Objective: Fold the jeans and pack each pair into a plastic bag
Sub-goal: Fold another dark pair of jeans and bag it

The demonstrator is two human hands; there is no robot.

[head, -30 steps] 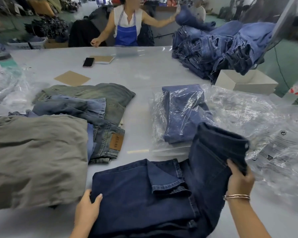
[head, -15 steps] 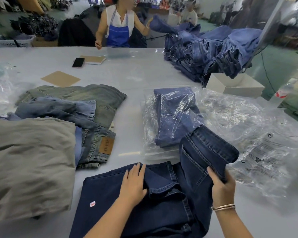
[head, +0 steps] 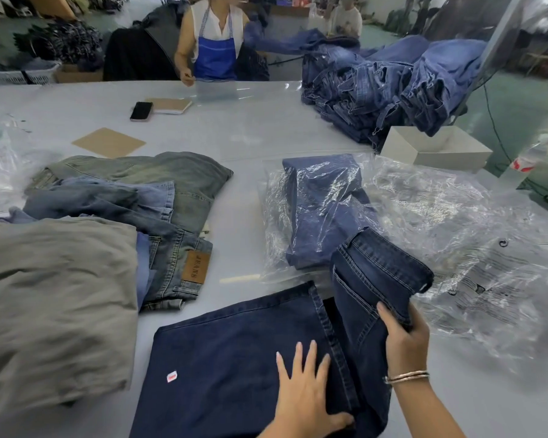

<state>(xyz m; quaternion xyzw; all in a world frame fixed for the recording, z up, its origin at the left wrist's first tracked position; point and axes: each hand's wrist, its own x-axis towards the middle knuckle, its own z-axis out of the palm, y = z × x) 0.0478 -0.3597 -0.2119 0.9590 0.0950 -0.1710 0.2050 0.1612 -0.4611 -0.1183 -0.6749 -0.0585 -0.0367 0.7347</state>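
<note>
Dark jeans half folded on the tabletop, both hands on them.

The dark blue jeans (head: pixel 234 358) lie flat on the grey tabletop (head: pixel 244 134), just in front of the bagged jeans (head: pixel 323 210). The left hand (head: pixel 304 396) presses on them with fingers straight and spread; the right hand (head: pixel 404 339) grips the raised waistband end, fingers curled round the denim. Loose plastic bags (head: pixel 456 235) lie right of the bagged jeans, a heap of unfolded jeans (head: pixel 124 200) to their left.
</note>
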